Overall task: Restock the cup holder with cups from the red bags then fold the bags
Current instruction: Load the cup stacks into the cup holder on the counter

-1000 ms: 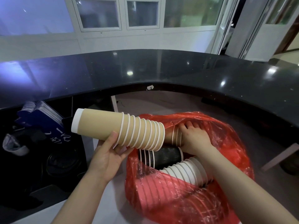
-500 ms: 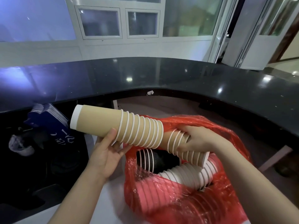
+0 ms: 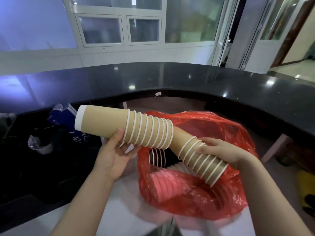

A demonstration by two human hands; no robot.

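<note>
My left hand [image 3: 114,154] grips a stack of tan paper cups [image 3: 122,126] from below, holding it nearly level above the left side of the red bag [image 3: 196,198]. My right hand [image 3: 219,150] holds a second tan stack [image 3: 201,159], and the narrow end of that stack sits inside the open end of the first, at an angle. The red plastic bag lies open on a white surface. Inside it I see a stack of black cups [image 3: 157,157] and some white cups [image 3: 177,167], partly hidden by the plastic.
A curved black countertop [image 3: 187,79] runs across behind the bag. To the left, dark shelves hold a blue stack of paper items [image 3: 63,114] and a clear plastic cup [image 3: 40,147]. A yellow thing [image 3: 306,183] lies on the floor at the right.
My right hand has lifted a second tan stack out of the bag and slid its narrow end into the stack in my left hand. The view has tilted upward.
</note>
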